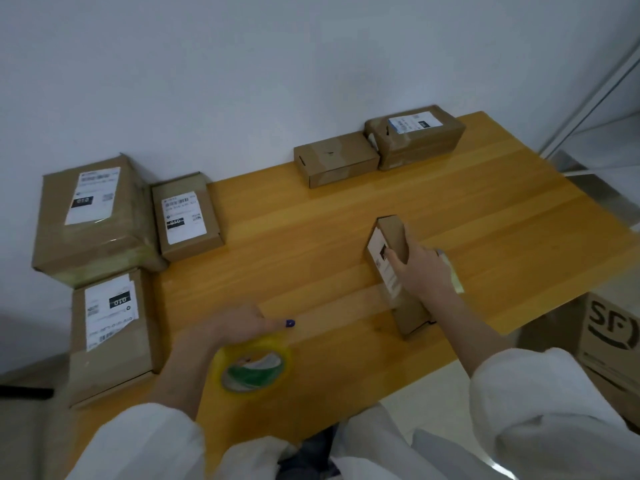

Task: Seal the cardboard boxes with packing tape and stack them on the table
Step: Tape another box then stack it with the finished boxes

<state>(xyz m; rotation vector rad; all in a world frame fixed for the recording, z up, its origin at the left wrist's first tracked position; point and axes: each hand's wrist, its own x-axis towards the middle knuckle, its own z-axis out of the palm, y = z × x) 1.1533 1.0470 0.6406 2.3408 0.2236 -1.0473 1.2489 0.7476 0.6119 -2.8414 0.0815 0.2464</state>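
Parcel-packing room: labelled cartons (93, 216) on wooden table (311, 237).

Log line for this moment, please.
left hand holds tape roll | right hand grips box on table | tape strip stretched roll to box

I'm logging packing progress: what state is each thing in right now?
left hand: grips the tape roll.
tape roll: partly unwound, strip stretched across to the small box.
right hand: grips the small box.
small box: standing on its long edge, strip stuck to it.
left boxes: three, closed, lying flat, unstacked.
far boxes: two, closed, side by side, unstacked.
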